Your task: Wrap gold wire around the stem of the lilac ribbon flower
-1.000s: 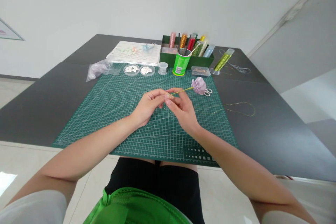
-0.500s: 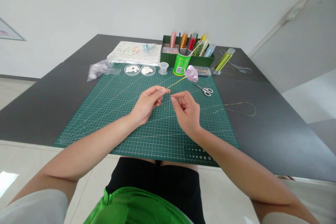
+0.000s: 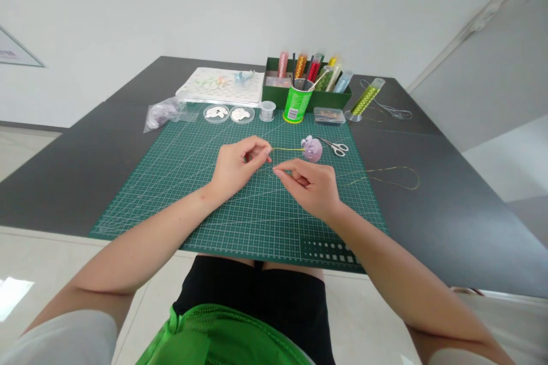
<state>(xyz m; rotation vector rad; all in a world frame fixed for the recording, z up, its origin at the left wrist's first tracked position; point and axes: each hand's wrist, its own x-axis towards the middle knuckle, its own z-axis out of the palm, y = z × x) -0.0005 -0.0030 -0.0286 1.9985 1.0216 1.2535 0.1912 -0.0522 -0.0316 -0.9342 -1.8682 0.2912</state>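
Soft, fairly even light is filling the frame. White glare is lying on the floor [image 3: 15, 296] at lower left; a pale sheen is washing the tabletop [image 3: 479, 222] at right. Wide-angle distortion is stretching the sleeves [image 3: 71, 333] toward the lower corners, and the lilac flower [image 3: 312, 149] is looking slightly soft.

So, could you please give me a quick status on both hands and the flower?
Left hand pinching green stem. Right hand fingertips together, contents unclear. Purple flower just beyond right hand, scissors close on its right.

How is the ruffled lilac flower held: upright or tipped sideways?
Tipped sideways: from the left hand, the thin yellow-green stem runs across the view to the flower.
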